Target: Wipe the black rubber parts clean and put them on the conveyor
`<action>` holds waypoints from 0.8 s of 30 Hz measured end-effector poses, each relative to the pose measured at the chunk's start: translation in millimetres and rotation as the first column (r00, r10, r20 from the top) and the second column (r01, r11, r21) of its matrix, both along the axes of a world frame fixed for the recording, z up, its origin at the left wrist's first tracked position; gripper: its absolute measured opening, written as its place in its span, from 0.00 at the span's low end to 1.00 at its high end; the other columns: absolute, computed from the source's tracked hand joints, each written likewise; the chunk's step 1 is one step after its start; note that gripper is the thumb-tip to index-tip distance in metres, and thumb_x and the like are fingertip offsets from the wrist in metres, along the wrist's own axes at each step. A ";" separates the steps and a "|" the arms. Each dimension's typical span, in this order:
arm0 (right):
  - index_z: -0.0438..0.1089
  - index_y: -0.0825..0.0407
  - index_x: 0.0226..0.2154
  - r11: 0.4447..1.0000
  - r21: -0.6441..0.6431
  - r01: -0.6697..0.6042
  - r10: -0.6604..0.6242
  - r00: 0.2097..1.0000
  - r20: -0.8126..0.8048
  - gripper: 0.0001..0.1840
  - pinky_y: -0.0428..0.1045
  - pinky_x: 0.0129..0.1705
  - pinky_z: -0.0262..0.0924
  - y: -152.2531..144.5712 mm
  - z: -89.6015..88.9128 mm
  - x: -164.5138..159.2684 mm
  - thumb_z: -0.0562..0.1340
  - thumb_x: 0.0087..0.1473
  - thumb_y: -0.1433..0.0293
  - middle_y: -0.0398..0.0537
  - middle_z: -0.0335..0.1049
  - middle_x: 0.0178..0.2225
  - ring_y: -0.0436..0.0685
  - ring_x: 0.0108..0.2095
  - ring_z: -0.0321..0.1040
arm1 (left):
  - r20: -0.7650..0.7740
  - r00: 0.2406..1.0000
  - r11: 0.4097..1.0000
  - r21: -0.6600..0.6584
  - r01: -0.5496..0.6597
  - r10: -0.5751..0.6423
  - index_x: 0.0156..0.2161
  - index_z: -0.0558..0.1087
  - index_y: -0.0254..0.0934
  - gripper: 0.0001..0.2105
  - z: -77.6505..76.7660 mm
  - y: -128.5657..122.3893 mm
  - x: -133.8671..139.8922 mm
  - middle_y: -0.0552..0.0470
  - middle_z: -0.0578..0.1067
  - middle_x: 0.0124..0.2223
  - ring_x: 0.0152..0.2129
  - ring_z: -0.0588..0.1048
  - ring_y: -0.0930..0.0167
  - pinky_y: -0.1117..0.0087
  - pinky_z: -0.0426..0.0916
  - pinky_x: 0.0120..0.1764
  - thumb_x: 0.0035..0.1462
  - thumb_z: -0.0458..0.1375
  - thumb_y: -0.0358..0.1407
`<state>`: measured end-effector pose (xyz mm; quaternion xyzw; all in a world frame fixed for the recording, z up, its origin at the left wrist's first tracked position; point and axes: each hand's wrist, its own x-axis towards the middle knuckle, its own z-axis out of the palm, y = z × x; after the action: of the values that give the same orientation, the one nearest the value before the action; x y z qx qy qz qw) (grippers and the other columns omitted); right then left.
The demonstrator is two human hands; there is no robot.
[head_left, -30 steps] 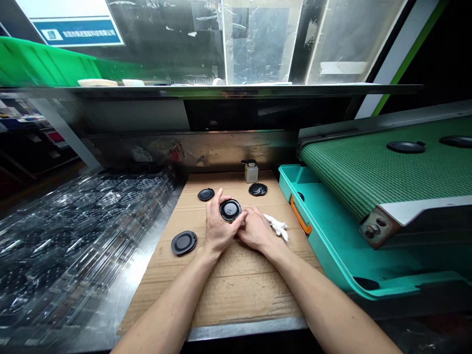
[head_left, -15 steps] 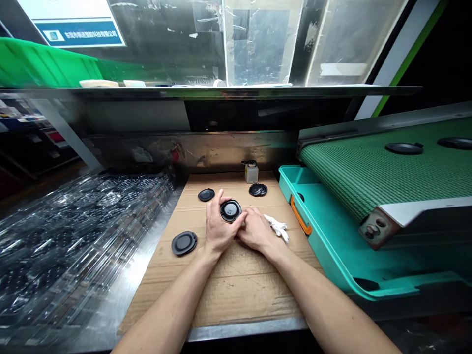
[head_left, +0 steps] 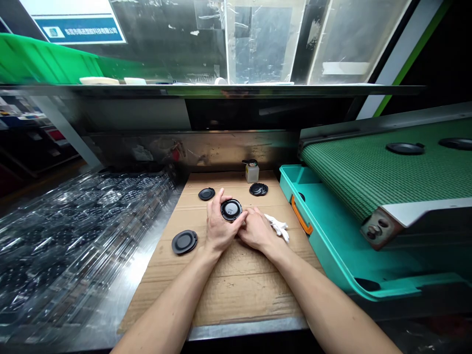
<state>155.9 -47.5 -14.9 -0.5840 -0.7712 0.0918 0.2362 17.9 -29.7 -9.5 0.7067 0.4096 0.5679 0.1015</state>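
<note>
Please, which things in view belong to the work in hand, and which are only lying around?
In the work, it seems:
black round part, in the left hand, right hand beside it
cardboard sheet under the hands
similar black parts on the sheet

Probably only lying around:
crumpled white item
small bottle at the back

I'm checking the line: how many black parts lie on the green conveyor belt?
2 visible on the conveyor belt: one part nearer its end, a second part at the picture's right edge. More may lie beyond.
</note>
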 end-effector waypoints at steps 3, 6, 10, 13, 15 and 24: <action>0.70 0.52 0.38 1.000 0.006 -0.006 0.006 1.000 -0.007 0.10 0.51 0.49 0.54 0.1 -0.5 0.2 0.58 0.53 0.68 0.53 0.67 0.43 0.60 0.47 0.57 | -0.002 1.000 1.000 0.002 -0.002 0.002 0.64 0.54 0.41 0.41 -0.3 0.4 -0.1 0.46 0.73 0.49 0.49 0.70 0.64 0.58 0.63 0.55 0.47 0.67 0.40; 0.70 0.52 0.36 1.000 0.019 -0.009 0.009 1.000 -0.006 0.09 0.51 0.48 0.54 -0.1 -0.3 0.3 0.57 0.53 0.68 0.53 0.68 0.42 0.60 0.46 0.58 | -0.002 1.000 1.000 -0.001 -0.002 0.002 0.64 0.54 0.40 0.41 -0.4 0.6 -0.1 0.45 0.73 0.49 0.49 0.70 0.64 0.58 0.63 0.55 0.47 0.67 0.40; 0.69 0.52 0.35 1.000 0.015 0.010 -0.010 1.000 0.015 0.08 0.51 0.47 0.55 -0.3 0.4 0.1 0.58 0.53 0.67 0.53 0.68 0.41 0.60 0.45 0.59 | 0.001 1.000 1.000 -0.004 -0.003 0.003 0.64 0.54 0.41 0.41 -0.1 0.2 0.3 0.46 0.73 0.49 0.49 0.70 0.64 0.58 0.63 0.54 0.47 0.67 0.40; 0.69 0.52 0.35 1.000 0.023 0.012 -0.013 1.000 0.015 0.08 0.51 0.47 0.56 -0.4 0.8 -0.2 0.58 0.53 0.68 0.53 0.68 0.41 0.60 0.45 0.59 | 0.007 1.000 1.000 -0.014 -0.003 0.003 0.64 0.54 0.41 0.41 0.1 -0.2 0.5 0.46 0.73 0.49 0.50 0.70 0.64 0.58 0.63 0.55 0.47 0.67 0.40; 0.69 0.52 0.35 1.000 0.028 0.009 -0.009 1.000 0.011 0.08 0.51 0.47 0.56 -0.5 1.0 -0.2 0.58 0.52 0.68 0.53 0.68 0.41 0.60 0.45 0.59 | 0.011 1.000 1.000 -0.019 -0.002 0.002 0.64 0.54 0.41 0.41 0.1 -0.4 0.6 0.46 0.73 0.49 0.50 0.70 0.64 0.58 0.63 0.55 0.47 0.67 0.40; 0.70 0.53 0.37 1.000 0.008 0.011 -0.011 1.000 0.015 0.10 0.51 0.47 0.55 -0.2 0.3 -0.1 0.58 0.53 0.68 0.54 0.68 0.42 0.60 0.46 0.59 | 0.005 1.000 1.000 -0.021 0.006 -0.006 0.63 0.54 0.41 0.40 1.5 -1.9 1.3 0.46 0.73 0.49 0.49 0.70 0.64 0.58 0.62 0.55 0.48 0.67 0.39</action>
<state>155.8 -47.7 -14.6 -0.5880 -0.7701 0.0830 0.2331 19.2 -31.6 -8.0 0.7053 0.4133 0.5650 0.1119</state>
